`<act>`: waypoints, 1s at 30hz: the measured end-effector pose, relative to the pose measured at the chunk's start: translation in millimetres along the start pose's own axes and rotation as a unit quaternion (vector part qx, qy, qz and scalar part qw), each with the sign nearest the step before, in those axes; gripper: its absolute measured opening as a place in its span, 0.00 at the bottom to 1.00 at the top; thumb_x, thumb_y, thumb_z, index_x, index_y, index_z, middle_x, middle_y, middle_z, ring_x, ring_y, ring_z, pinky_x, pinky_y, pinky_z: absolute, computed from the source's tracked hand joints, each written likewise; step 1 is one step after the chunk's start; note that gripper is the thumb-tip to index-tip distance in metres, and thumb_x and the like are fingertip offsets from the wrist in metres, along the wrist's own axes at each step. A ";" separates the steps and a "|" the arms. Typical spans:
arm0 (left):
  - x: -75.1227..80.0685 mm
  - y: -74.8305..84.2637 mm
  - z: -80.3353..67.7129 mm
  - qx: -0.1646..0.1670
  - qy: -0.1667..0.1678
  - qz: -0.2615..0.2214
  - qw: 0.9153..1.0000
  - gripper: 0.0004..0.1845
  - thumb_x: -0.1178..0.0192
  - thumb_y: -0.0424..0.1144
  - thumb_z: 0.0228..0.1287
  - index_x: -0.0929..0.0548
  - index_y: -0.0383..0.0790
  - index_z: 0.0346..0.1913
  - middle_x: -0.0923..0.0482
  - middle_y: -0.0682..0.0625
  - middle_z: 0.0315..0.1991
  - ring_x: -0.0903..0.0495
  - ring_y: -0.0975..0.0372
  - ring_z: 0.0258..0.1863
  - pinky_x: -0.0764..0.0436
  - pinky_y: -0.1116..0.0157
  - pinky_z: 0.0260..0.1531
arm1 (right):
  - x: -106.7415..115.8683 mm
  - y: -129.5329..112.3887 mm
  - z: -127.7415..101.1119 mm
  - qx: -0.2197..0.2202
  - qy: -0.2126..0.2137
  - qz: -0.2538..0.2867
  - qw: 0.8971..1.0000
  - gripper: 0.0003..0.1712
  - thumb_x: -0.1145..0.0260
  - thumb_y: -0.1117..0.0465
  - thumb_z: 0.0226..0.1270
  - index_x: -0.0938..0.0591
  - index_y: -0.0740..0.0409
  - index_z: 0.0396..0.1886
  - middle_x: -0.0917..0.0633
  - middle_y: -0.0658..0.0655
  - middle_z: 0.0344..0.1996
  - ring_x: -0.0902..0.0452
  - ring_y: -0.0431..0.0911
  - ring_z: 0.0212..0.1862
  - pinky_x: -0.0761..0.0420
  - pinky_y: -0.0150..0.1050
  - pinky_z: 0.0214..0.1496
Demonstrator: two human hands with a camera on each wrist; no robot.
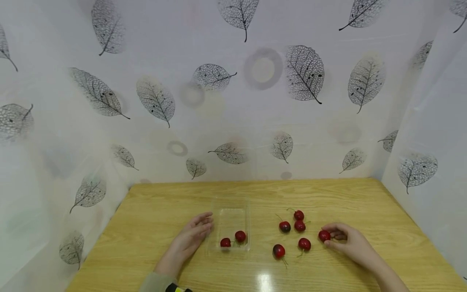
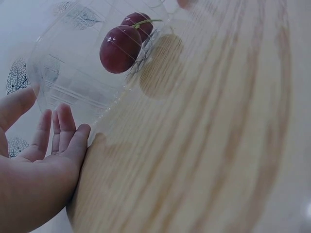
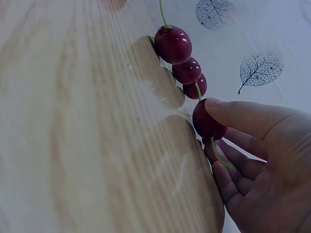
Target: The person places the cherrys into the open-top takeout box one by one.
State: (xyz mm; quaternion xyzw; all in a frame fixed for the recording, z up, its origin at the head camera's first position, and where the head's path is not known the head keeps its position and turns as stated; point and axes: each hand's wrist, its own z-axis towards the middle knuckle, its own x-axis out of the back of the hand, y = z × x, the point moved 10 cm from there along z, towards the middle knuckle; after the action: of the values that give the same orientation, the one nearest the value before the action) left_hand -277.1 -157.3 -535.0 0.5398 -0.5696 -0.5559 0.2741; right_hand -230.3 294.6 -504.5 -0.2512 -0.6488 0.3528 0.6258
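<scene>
A clear plastic tray (image 1: pixel 230 214) lies on the wooden table and holds two red cherries (image 1: pixel 240 236), seen close up as cherries (image 2: pixel 120 47) in the left wrist view. My left hand (image 1: pixel 189 239) rests open on the table with straight fingers (image 2: pixel 63 131) against the tray's left side. Several loose cherries (image 1: pixel 299 226) lie to the tray's right. My right hand (image 1: pixel 344 239) pinches one cherry (image 1: pixel 324 235) between thumb and fingers; the right wrist view shows this cherry (image 3: pixel 208 122) with its green stem low over the table.
The wooden table (image 1: pixel 164 211) is walled on three sides by white sheeting printed with grey leaves (image 1: pixel 304 73). Other loose cherries (image 3: pixel 173 44) lie in a row beyond my right hand.
</scene>
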 end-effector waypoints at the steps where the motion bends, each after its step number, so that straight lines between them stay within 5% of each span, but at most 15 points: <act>1: -0.6 0.3 0.3 0.000 -0.001 0.000 1.000 0.31 0.44 0.29 0.78 0.40 0.29 0.79 0.31 0.51 0.62 0.27 0.65 0.63 0.23 0.74 0.65 | 0.2 0.3 0.4 -0.002 -0.001 -0.004 1.000 0.23 0.21 0.63 0.64 0.15 0.67 0.56 0.11 0.58 0.48 0.22 0.26 0.42 0.15 0.29 0.47; 30: -2.2 1.3 -1.1 -0.005 -0.006 0.000 1.000 0.29 0.44 0.29 0.79 0.37 0.31 0.77 0.30 0.53 0.59 0.25 0.65 0.61 0.22 0.73 0.63 | -1.3 -24.7 17.9 0.010 0.010 -0.009 1.000 0.22 0.22 0.60 0.66 0.15 0.63 0.58 0.10 0.57 0.48 0.19 0.27 0.43 0.15 0.30 0.48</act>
State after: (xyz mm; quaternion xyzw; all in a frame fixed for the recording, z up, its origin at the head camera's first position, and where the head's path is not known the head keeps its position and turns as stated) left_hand -275.9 -155.9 -532.9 0.5355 -0.5685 -0.5616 0.2733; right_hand -245.0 275.6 -485.7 -0.2426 -0.6410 0.3511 0.6380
